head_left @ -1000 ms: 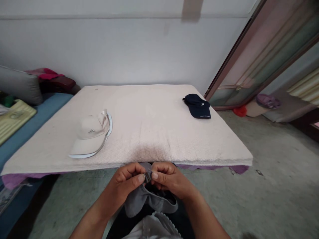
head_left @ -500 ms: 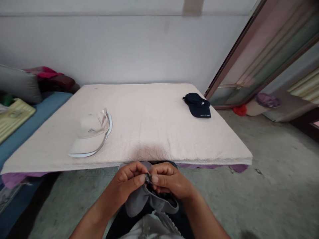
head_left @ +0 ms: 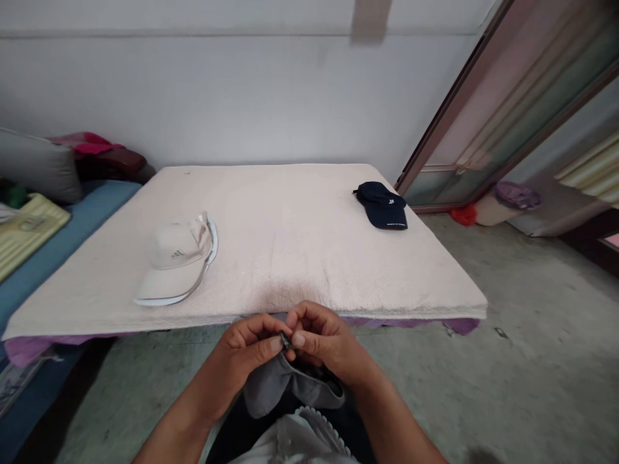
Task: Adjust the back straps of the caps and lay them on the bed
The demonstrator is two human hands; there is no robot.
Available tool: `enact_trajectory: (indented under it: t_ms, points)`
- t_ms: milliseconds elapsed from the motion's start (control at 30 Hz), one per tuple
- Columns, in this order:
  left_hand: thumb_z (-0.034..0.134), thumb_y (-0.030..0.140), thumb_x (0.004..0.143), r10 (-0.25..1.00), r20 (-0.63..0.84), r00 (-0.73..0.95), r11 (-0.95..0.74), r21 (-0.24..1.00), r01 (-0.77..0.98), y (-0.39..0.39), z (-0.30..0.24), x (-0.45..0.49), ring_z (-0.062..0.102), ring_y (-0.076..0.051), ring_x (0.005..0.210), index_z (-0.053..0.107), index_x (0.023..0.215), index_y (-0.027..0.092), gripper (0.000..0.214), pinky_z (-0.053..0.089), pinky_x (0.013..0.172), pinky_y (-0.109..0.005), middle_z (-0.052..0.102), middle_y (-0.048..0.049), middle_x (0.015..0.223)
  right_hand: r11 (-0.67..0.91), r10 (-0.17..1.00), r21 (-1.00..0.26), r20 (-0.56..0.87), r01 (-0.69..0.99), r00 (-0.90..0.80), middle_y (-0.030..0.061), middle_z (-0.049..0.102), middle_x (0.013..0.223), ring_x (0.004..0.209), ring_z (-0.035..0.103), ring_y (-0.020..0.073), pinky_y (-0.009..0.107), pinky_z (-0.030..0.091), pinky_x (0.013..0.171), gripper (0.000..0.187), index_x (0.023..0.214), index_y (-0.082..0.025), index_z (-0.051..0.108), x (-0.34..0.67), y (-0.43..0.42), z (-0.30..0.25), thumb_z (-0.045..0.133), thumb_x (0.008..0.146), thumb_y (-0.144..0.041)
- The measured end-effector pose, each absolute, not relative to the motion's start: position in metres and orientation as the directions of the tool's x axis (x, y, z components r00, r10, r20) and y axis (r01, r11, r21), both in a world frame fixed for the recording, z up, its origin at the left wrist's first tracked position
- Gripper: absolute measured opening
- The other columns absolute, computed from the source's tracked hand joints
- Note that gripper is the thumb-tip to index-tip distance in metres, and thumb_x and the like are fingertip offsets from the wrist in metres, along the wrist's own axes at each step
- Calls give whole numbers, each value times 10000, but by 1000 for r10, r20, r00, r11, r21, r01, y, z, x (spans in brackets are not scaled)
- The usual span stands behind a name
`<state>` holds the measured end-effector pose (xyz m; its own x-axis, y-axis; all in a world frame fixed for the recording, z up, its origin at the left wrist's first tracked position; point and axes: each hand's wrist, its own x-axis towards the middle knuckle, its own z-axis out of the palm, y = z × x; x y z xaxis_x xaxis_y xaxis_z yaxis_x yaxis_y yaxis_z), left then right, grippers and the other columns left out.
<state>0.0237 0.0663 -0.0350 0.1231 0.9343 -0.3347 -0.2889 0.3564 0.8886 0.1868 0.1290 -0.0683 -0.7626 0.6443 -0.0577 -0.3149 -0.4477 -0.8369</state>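
Both my hands meet just off the near edge of a pale cloth-covered surface (head_left: 275, 219), over a grey cap (head_left: 268, 383) and a small dark clasp (head_left: 285, 340). The clasp sits in the gap between my two thumbs; its long axis appears to slant from far left to near right, though it is too small to read well. My left hand (head_left: 244, 348) is the nearer one: thumb and forefinger are pinched on the clasp from its left side. My right hand (head_left: 326, 338) lies to the right of it, thumb and fingers curled in close; whether they grasp the clasp, a strap or only each other, I cannot tell. The cap's body hangs on the near side of my fingers, above my dark-clothed lap (head_left: 358, 425), its hollow facing right and partly hidden by my right hand. For reference: a beige cap (head_left: 176, 258) lies at left on the surface, a navy cap (head_left: 382, 206) at far right, both well apart from my hands.
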Motion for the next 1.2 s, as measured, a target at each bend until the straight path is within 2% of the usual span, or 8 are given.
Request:
enact_trajectory:
  t_ms: [67, 133, 233, 367, 567, 833, 967, 1200]
  points:
    - [670, 254, 806, 932, -353, 82, 361, 886, -290, 67, -33, 25, 613, -121, 726, 715, 861, 176, 106, 439, 704, -212, 709, -18, 751, -239, 738, -932, 9, -274, -675, -9, 589, 722, 593, 547, 98, 203, 395, 512, 191, 918, -189, 549, 188, 127, -62, 661, 813, -303]
    - [693, 263, 781, 929, -368, 50, 366, 883, -294, 67, -32, 26, 603, -118, 714, 720, 857, 175, 120, 441, 687, -210, 706, -13, 761, 76, 792, -985, 153, -153, -592, 11, 581, 807, 753, 579, 142, 271, 454, 657, 139, 921, -200, 572, 190, 125, -54, 649, 819, -256]
    - [733, 274, 733, 924, -382, 11, 369, 885, -282, 67, -31, 27, 596, -125, 729, 725, 849, 170, 156, 445, 687, -214, 707, -14, 790, 450, 755, -892, 351, 49, -555, 37, 561, 919, 866, 555, 164, 308, 447, 757, 82, 908, -203, 591, 192, 121, -44, 602, 834, -168]
    - [739, 271, 718, 922, -387, -18, 374, 900, -223, 68, -31, 30, 582, -126, 707, 735, 843, 162, 166, 443, 674, -218, 700, -13, 747, 627, 703, -750, 425, 213, -570, 56, 543, 908, 852, 528, 170, 312, 437, 732, 95, 849, -183, 566, 192, 115, -38, 492, 889, -137]
    - [717, 263, 736, 925, -380, -28, 367, 909, -196, 67, -29, 30, 584, -134, 737, 740, 876, 161, 175, 445, 693, -219, 704, -21, 752, 677, 696, -660, 430, 327, -575, 31, 510, 764, 727, 484, 156, 293, 388, 630, 149, 748, -179, 476, 189, 112, -40, 458, 886, -125]
    - [723, 236, 728, 874, -478, 85, 477, 816, -327, 68, -27, 32, 559, -100, 603, 732, 867, 147, 165, 411, 571, -194, 677, -18, 694, 726, 643, -649, 524, 227, -558, 12, 498, 723, 689, 477, 140, 275, 377, 607, 148, 766, -188, 452, 191, 106, -38, 469, 877, -92]
    - [747, 198, 701, 867, -470, 165, 496, 783, -374, 66, -30, 34, 566, -101, 621, 719, 789, 139, 110, 416, 595, -194, 666, -16, 697, 753, 616, -626, 559, 205, -555, 19, 511, 741, 687, 484, 146, 282, 387, 603, 131, 795, -196, 470, 194, 104, -33, 485, 860, -83]
    - [748, 211, 718, 874, -425, 237, 486, 777, -399, 61, -32, 33, 581, -119, 647, 709, 785, 147, 101, 430, 621, -213, 666, -25, 703, 649, 678, -760, 553, 40, -483, -6, 504, 696, 667, 490, 138, 278, 390, 604, 150, 777, -206, 486, 198, 103, -28, 536, 831, -75]
